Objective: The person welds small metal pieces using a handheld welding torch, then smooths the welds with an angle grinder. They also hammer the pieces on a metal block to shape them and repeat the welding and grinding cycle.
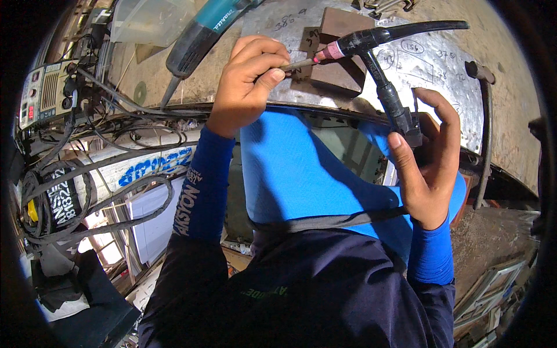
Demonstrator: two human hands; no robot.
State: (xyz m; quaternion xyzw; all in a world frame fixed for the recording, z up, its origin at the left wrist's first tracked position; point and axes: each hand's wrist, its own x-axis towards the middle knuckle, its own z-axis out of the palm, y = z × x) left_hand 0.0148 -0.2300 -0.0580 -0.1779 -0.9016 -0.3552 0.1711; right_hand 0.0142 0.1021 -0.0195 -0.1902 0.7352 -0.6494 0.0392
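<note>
A black TIG welding torch [377, 75] with a pink nozzle is held above the bench, its long back cap to the right. My right hand [432, 168] grips the lower end of its handle, the thumb on one side and a curved index finger near the other. My left hand [249, 81] pinches a thin greyish rod [299, 65] between thumb and fingers. The rod points at the nozzle, where a small bright pink tip shows; whether they touch I cannot tell. Brown rectangular metal blocks [336, 81] lie behind and below the nozzle.
The metal bench plate [464, 110] bears handwritten marks. A teal and black power tool [200, 40] lies left of my left hand, near a clear plastic container [145, 23]. A clamp [484, 133] sits at the right edge. Cables [98, 174] and a welding machine [49, 95] are at left.
</note>
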